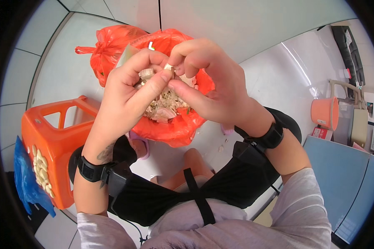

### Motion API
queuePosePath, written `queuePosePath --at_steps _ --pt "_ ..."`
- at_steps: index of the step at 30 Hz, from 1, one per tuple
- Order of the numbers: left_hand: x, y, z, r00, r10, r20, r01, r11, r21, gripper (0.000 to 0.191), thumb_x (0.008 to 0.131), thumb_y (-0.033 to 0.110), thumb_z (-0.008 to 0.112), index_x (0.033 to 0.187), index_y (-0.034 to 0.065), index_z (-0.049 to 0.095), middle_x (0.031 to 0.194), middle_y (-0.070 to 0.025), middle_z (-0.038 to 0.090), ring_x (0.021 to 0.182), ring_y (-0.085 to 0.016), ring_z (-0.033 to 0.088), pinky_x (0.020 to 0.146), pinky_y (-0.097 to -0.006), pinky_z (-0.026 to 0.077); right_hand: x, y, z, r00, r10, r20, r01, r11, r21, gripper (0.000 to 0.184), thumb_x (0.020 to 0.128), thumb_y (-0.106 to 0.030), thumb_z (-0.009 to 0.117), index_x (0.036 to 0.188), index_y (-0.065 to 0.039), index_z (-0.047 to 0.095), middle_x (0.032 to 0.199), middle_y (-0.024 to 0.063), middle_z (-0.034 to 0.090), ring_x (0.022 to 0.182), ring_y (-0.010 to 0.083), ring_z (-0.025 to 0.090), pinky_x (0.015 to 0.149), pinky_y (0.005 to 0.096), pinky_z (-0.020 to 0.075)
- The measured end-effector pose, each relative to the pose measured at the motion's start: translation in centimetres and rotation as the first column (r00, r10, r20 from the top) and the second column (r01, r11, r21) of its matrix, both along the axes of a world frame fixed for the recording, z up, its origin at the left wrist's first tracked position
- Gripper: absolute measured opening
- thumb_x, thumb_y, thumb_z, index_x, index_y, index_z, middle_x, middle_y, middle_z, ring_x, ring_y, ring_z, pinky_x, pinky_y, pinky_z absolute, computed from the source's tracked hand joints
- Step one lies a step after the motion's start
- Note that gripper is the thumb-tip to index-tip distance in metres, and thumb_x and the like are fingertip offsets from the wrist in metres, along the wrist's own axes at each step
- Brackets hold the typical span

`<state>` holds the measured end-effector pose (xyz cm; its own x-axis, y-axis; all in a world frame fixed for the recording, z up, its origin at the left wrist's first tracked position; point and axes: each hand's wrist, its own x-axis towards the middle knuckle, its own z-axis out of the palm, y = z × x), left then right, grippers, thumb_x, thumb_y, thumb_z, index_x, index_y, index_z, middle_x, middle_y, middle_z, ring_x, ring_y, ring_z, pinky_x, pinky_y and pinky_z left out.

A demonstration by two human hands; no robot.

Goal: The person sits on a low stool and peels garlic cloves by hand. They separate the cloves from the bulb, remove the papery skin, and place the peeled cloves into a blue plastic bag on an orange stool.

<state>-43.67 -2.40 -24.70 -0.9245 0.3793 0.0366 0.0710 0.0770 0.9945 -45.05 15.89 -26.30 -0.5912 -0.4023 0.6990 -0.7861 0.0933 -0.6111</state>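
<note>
Above a bin lined with a red plastic bag, both hands meet at a garlic clove with papery skin on it. My left hand pinches the clove between thumb and finger, and its curled fingers also hold a piece of garlic bulb. My right hand has thumb and fingertips at the clove's right side, at a bit of skin; whether it grips it cannot be told. Garlic skins fill the bin below. Several peeled garlic cloves lie on an orange plastic stool at the left.
A tied red plastic bag stands behind the bin. A blue plastic bag hangs by the stool's left edge. At the right are an orange bucket and a blue-topped surface. Bits of skin lie on the floor.
</note>
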Motion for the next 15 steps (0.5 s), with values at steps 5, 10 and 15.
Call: queuePosePath --at_steps 5,10,15 --pt "0.21 -0.04 0.09 0.994 -0.022 0.106 0.014 0.997 0.078 0.017 0.092 0.013 0.055 0.101 -0.0005 0.057 0.085 0.0009 0.056 0.071 -0.004 0.052 0.062 -0.0194 0.043 0.00 -0.23 0.06 0.998 -0.047 -0.031 0.047 0.999 0.014 0.034 0.069 0.011 0.066 0.087 -0.007 0.044 0.090 0.0071 0.055 0.076 0.0159 0.053 0.066 0.0252 0.0438" --pt "0.69 0.18 -0.39 0.995 0.009 0.097 -0.020 0.994 0.106 0.017 0.092 0.013 0.055 0.101 -0.0004 0.057 0.084 0.0015 0.056 0.068 -0.004 0.051 0.058 -0.0183 0.043 0.02 -0.60 -0.49 0.995 -0.070 -0.075 0.071 0.997 0.010 0.034 0.068 0.010 0.067 0.086 -0.007 0.044 0.089 0.0070 0.055 0.074 0.0168 0.052 0.063 0.0254 0.0434" --pt "0.80 0.53 -0.37 0.993 0.031 0.113 -0.045 0.992 0.122 0.016 0.092 0.013 0.054 0.101 -0.0003 0.057 0.084 0.0019 0.056 0.067 -0.003 0.051 0.058 -0.0179 0.043 0.14 -0.52 -0.61 0.990 -0.091 -0.109 0.092 0.996 0.006 0.032 0.069 0.011 0.067 0.084 -0.007 0.044 0.088 0.0075 0.054 0.074 0.0171 0.052 0.061 0.0260 0.0433"
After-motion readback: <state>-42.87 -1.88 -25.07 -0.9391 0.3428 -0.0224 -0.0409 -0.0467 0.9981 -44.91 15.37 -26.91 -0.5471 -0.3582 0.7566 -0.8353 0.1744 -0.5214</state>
